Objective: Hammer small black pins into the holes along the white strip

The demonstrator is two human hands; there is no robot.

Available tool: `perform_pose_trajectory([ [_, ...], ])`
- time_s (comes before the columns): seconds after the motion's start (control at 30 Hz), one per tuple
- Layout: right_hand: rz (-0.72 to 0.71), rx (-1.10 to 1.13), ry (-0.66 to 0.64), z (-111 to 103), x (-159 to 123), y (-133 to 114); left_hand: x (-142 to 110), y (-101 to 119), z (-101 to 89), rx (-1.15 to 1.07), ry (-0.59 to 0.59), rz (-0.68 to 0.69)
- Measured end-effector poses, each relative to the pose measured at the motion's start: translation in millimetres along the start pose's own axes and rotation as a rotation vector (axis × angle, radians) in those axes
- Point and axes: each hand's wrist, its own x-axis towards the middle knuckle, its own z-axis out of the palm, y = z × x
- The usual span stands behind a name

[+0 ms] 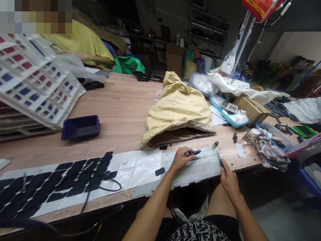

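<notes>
A: What do we see, left to right?
B: We see black patches (75,180) on a white sheet (140,167); the left hand (182,157), fingers pinching a small black piece (195,153) above a pale board (200,174); then a hammer (219,154), gripped by the right hand (230,180).
A: Which step?
B: We judge it hammer work on the piece; the next move seems to call for a steady pinch, fingertips clear of the hammer's head.
A: Any writing?
B: We find print on the white bag (232,83), too small to read.
</notes>
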Motion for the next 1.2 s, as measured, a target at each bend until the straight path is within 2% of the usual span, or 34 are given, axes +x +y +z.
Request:
perform_pose_trajectory([
  [0.07, 0.000, -0.025, -0.010, 1, -1, -1, -24, 9, -3.8, -0.079, 0.019, 0.089],
  [0.13, 0.010, -0.048, -0.030, 1, -1, -2, -58, 16, -3.5, -0.063, -0.001, 0.187],
  [0.2, 0.016, -0.069, -0.044, 0, -1, -4, -92, 18, 1.0, 0.028, -0.046, 0.275],
  [0.3, 0.022, -0.094, -0.052, 0, 0, -5, -131, 7, 13.8, 0.208, -0.060, 0.346],
  [0.47, 0.047, -0.168, -0.076, -1, -2, -8, -152, -17, 38.8, 0.421, 0.012, 0.382],
  [0.6, 0.067, -0.189, -0.107, -4, -4, -11, -151, -2, 44.0, 0.398, 0.106, 0.389],
  [0.7, 0.096, -0.185, -0.139, -7, -3, -13, -128, 19, 34.6, 0.326, 0.190, 0.342],
  [0.77, 0.116, -0.188, -0.161, -8, -1, -14, -98, 24, 23.9, 0.294, 0.261, 0.277],
  [0.83, 0.133, -0.196, -0.183, -9, 0, -16, -57, 19, 11.6, 0.292, 0.309, 0.157],
  [1.0, 0.168, -0.238, -0.264, -12, 2, -21, 47, -9, -12.1, 0.258, 0.344, -0.255],
  [1.1, 0.193, -0.245, -0.293, -12, 2, -20, 92, -10, -12.7, 0.258, 0.316, -0.327],
  [1.2, 0.214, -0.261, -0.291, -10, 3, -16, 122, 1, -1.6, 0.281, 0.199, -0.389],
])
